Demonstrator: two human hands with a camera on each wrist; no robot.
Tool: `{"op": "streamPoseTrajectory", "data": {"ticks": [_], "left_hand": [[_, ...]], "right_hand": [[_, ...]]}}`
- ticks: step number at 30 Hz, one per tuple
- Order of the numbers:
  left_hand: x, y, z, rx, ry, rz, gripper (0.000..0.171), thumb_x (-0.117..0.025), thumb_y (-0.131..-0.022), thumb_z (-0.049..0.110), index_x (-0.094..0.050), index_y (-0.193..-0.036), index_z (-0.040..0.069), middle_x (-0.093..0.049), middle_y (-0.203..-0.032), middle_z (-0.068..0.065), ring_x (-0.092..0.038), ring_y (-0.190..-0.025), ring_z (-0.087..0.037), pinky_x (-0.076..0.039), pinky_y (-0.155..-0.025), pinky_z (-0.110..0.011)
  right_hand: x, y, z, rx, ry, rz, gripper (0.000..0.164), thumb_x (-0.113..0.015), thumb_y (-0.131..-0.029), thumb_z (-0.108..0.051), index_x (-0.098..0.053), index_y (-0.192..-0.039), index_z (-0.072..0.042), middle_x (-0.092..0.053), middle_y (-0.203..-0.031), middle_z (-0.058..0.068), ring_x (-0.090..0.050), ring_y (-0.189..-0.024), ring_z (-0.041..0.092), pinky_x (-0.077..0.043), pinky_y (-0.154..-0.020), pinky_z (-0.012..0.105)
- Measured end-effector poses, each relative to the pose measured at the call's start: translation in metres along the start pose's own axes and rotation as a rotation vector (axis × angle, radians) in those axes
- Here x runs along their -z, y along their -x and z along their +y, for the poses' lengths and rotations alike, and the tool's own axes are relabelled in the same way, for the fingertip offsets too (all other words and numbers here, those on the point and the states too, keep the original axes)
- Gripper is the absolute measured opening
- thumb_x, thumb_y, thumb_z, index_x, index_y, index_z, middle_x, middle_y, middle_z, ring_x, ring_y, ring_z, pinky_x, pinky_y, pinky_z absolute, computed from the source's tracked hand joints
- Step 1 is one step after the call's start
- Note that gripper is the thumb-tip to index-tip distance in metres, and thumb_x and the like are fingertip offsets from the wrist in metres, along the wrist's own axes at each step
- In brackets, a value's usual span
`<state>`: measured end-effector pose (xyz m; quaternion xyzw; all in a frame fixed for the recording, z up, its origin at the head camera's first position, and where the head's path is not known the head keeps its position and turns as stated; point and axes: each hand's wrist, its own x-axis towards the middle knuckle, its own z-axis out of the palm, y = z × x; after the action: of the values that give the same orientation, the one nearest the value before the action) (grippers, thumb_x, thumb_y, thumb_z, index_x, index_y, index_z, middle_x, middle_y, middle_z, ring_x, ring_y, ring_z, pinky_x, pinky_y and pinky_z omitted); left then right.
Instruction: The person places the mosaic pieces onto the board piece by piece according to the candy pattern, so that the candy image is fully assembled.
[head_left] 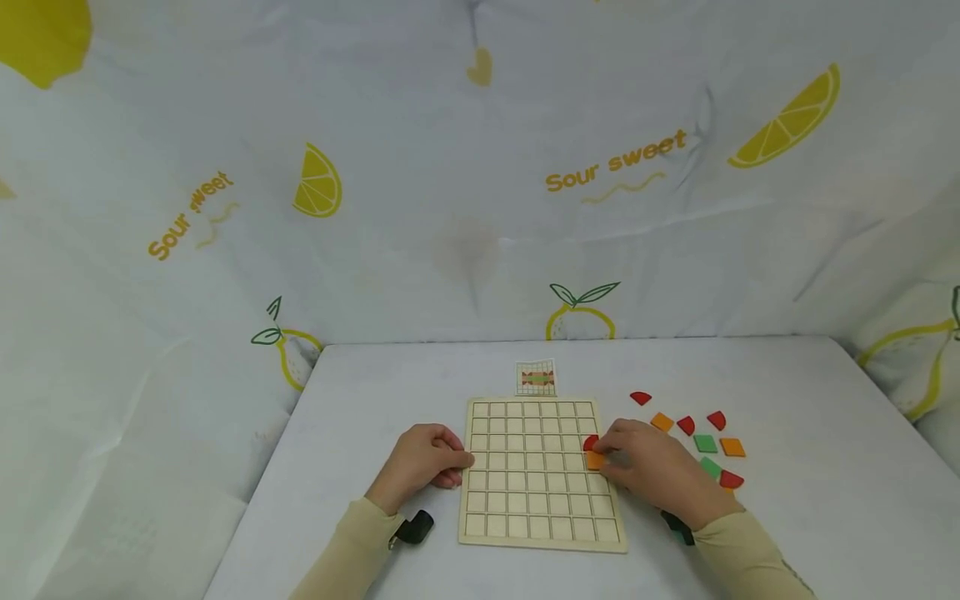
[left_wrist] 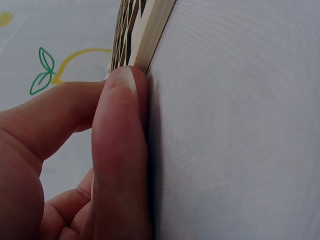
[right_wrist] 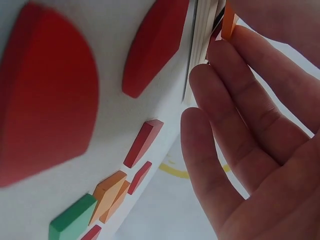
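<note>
A pale wooden grid board point(head_left: 538, 483) lies flat on the table. My left hand point(head_left: 423, 462) is at its left edge, and in the left wrist view the thumb point(left_wrist: 120, 130) and index fingertip meet at the board's side point(left_wrist: 152, 37). Over the rightmost column, my right hand point(head_left: 652, 467) pinches an orange square tile point(head_left: 595, 461), which stands on edge in the right wrist view between thumb and index finger. Just above that tile, a red quarter-circle tile point(head_left: 590, 442) sits in the same column.
Right of the board lie loose tiles: several red quarter circles point(head_left: 717, 420), orange squares point(head_left: 732, 447) and green squares point(head_left: 705, 443). A small printed pattern card point(head_left: 536, 378) lies behind the board. A white lemon-printed cloth point(head_left: 480, 208) hangs behind the table.
</note>
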<state>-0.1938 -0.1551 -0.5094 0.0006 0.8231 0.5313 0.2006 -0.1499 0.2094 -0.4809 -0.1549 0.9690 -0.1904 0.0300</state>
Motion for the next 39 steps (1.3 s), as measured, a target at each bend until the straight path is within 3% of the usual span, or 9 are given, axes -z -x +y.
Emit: {"op": "streamPoseTrajectory", "data": {"ticks": [12,19,22,27,33,39], "left_hand": [[-0.001,-0.002,-0.002,0.008,-0.008,-0.005,0.028,-0.091,-0.087,0.023,-0.072,-0.099,0.006,-0.077,-0.075,-0.006,-0.073,-0.060,-0.012,-0.063,-0.059,-0.026],[-0.003,-0.004,0.000,-0.002,-0.026,-0.014,0.029,-0.091,-0.088,0.025,-0.072,-0.100,0.007,-0.077,-0.075,-0.005,-0.073,-0.061,-0.011,-0.064,-0.060,-0.026],[-0.001,-0.002,0.000,0.002,-0.035,-0.008,0.030,-0.091,-0.087,0.026,-0.073,-0.101,0.007,-0.077,-0.075,-0.005,-0.073,-0.061,-0.011,-0.064,-0.061,-0.026],[0.003,0.001,0.000,0.015,-0.033,0.007,0.030,-0.091,-0.087,0.026,-0.072,-0.101,0.007,-0.077,-0.075,-0.006,-0.074,-0.062,-0.012,-0.064,-0.061,-0.027],[0.003,-0.001,-0.002,0.014,-0.022,-0.001,0.031,-0.092,-0.087,0.027,-0.073,-0.101,0.007,-0.077,-0.074,-0.006,-0.074,-0.062,-0.012,-0.064,-0.061,-0.027],[0.003,0.000,-0.002,0.019,-0.015,-0.014,0.032,-0.092,-0.086,0.027,-0.072,-0.102,0.006,-0.077,-0.075,-0.006,-0.073,-0.062,-0.012,-0.063,-0.060,-0.026]], "right_hand": [[0.000,0.000,0.001,-0.022,0.021,0.001,0.016,-0.087,-0.090,-0.019,-0.083,-0.106,-0.019,-0.071,-0.104,-0.012,-0.066,-0.100,0.013,-0.063,-0.090,0.040],[0.003,0.002,0.003,-0.022,0.023,0.011,0.016,-0.087,-0.091,-0.019,-0.083,-0.106,-0.022,-0.070,-0.101,-0.014,-0.062,-0.091,0.006,-0.059,-0.081,0.031],[0.008,0.003,0.007,-0.049,0.003,0.002,0.019,-0.086,-0.093,-0.022,-0.082,-0.111,-0.020,-0.072,-0.107,-0.009,-0.063,-0.095,0.010,-0.061,-0.083,0.034],[0.024,0.004,0.028,-0.128,-0.085,0.014,0.023,-0.083,-0.096,-0.025,-0.080,-0.117,-0.017,-0.074,-0.113,-0.002,-0.068,-0.103,0.020,-0.063,-0.090,0.046],[0.044,0.016,0.065,-0.166,-0.070,0.114,0.024,-0.084,-0.095,-0.022,-0.081,-0.117,-0.013,-0.072,-0.101,-0.002,-0.066,-0.097,0.025,-0.062,-0.084,0.047],[0.051,0.022,0.086,-0.248,-0.068,0.093,0.029,-0.084,-0.096,-0.024,-0.079,-0.121,-0.008,-0.076,-0.112,0.011,-0.066,-0.102,0.033,-0.064,-0.089,0.057]]}}
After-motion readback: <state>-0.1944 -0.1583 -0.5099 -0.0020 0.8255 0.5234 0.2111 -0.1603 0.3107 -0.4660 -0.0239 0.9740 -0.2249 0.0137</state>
